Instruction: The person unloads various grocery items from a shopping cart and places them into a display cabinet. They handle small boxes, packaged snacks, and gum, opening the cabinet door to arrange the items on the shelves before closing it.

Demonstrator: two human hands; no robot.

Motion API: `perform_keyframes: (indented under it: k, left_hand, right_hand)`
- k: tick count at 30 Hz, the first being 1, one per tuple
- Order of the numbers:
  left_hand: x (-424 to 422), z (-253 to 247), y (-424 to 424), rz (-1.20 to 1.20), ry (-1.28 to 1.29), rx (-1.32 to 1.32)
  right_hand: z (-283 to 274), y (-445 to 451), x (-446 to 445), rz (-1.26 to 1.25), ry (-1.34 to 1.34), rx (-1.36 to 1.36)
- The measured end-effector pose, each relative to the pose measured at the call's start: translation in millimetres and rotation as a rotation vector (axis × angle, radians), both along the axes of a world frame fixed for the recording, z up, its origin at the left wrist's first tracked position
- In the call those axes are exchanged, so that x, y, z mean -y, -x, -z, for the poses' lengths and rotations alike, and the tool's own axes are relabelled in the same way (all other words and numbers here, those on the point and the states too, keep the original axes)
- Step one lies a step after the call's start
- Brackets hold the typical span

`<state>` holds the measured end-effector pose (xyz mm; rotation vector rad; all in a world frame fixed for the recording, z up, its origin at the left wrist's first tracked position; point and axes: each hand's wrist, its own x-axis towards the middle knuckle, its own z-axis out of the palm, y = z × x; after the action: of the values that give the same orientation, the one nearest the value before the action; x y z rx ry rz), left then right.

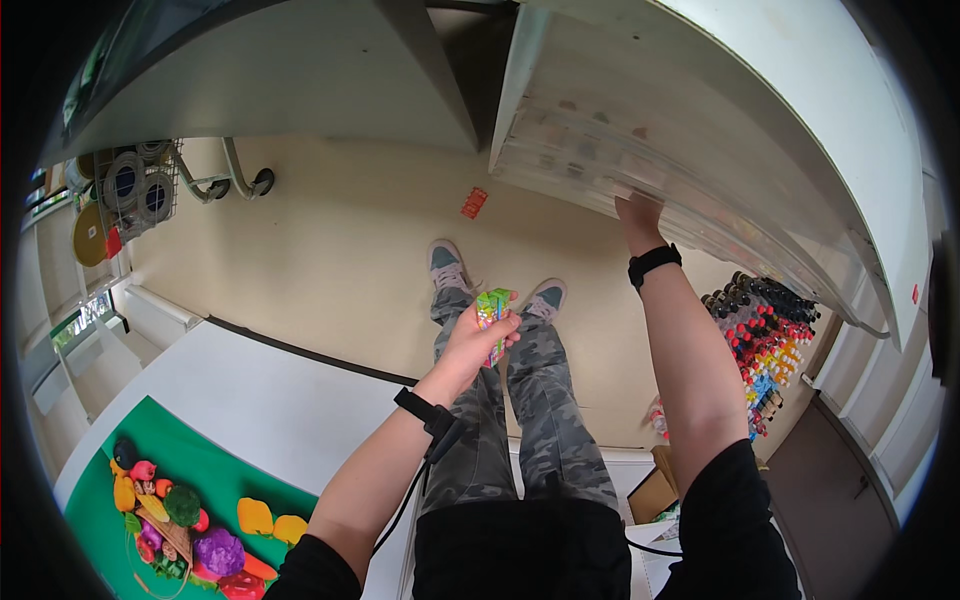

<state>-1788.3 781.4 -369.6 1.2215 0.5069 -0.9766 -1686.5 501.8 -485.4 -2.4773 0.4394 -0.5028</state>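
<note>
Held in my left hand (pixel 480 337) is a small, bright green and pink carton pack (pixel 493 306), upright in front of my legs. My right hand (pixel 639 210) reaches in under a white shelving unit (pixel 832 97) with clear shelf trays (pixel 592 154). Its fingers are hidden behind the shelf's edge, so what they touch cannot be seen. Small blurred items show through the clear trays. Both wrists wear black straps, and a cable hangs from the left one.
A red plastic piece (pixel 474 202) lies on the beige floor (pixel 345 225) ahead of my shoes. Many bottles (pixel 757 337) stand at right. A white table (pixel 300 390) at lower left has a vegetable picture. A wire rack (pixel 139 184) and a cardboard box (pixel 651 491) are also near.
</note>
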Motion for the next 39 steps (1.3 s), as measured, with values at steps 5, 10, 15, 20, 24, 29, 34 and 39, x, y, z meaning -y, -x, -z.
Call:
perform_keyframes:
  k: [5, 10, 15, 20, 24, 29, 34, 39]
  left_hand:
    - [-1, 1, -3, 0.002, 0.091, -0.05]
    - [3, 1, -10, 0.011, 0.059, 0.015]
    - [7, -5, -20, 0.026, 0.042, 0.06]
    - [11, -7, -22, 0.008, 0.024, 0.09]
    - [17, -8, -30, -0.008, 0.045, 0.053]
    - [37, 3, -41, -0.092, 0.078, 0.144]
    - [52, 7, -45, -0.125, 0.043, 0.138]
    - [56, 0, -42, -0.168, 0.104, 0.072]
  right_hand:
    - [17, 3, 7, -0.07, 0.192, 0.083]
    - [21, 3, 6, -0.072, 0.139, 0.011]
    - [23, 1, 5, -0.066, 0.106, -0.037]
    - [22, 0, 6, -0.038, 0.078, -0.107]
    - [8, 24, -6, 0.145, 0.145, -0.196]
    - [-55, 86, -60, -0.099, -0.959, -0.246]
    - [-93, 108, -86, -0.159, -1.237, -0.275]
    - [-93, 107, -81, -0.133, -1.243, -0.287]
